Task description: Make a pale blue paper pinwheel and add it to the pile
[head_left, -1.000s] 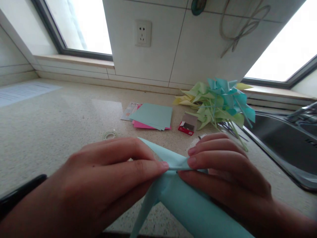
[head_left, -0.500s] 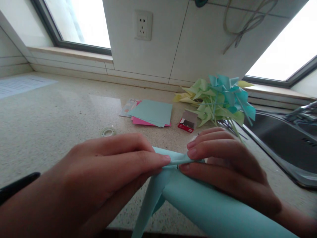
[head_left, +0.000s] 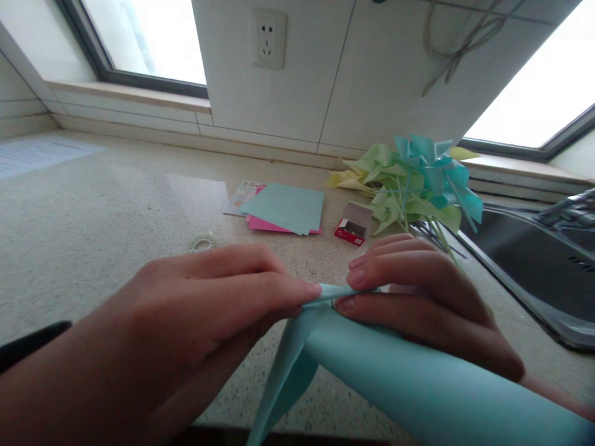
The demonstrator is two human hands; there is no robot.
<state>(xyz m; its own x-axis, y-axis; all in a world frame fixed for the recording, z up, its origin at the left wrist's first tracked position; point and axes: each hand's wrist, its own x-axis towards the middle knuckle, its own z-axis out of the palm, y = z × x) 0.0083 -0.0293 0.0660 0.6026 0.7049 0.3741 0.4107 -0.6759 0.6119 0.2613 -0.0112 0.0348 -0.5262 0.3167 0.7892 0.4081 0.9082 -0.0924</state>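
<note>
Between both hands is a light blue sheet of paper [head_left: 400, 365], its top edge rolled into a narrow strip and the rest curling down over the counter's front. My left hand [head_left: 218, 297] is closed, thumb and fingers pinching the left part of the rolled edge. At the right part of that edge, my right hand [head_left: 413, 297] pinches it between thumb and fingertips. A small dark spot shows on the paper just between the two hands. The left hand's lower fingers are hidden behind its thumb.
Beyond the hands lie a stack of light blue and pink paper [head_left: 288, 207], a small red box [head_left: 351, 230] and a tape roll [head_left: 201, 242]. Paper pinwheels [head_left: 418, 179] rest at the right, beside a steel sink [head_left: 534, 266]. A printed sheet [head_left: 41, 155] is far left.
The rolled edge looks narrower and sits slightly higher in view. The hanging left flap has opened wider, showing more of its inner side. Both hands keep their pinch.
</note>
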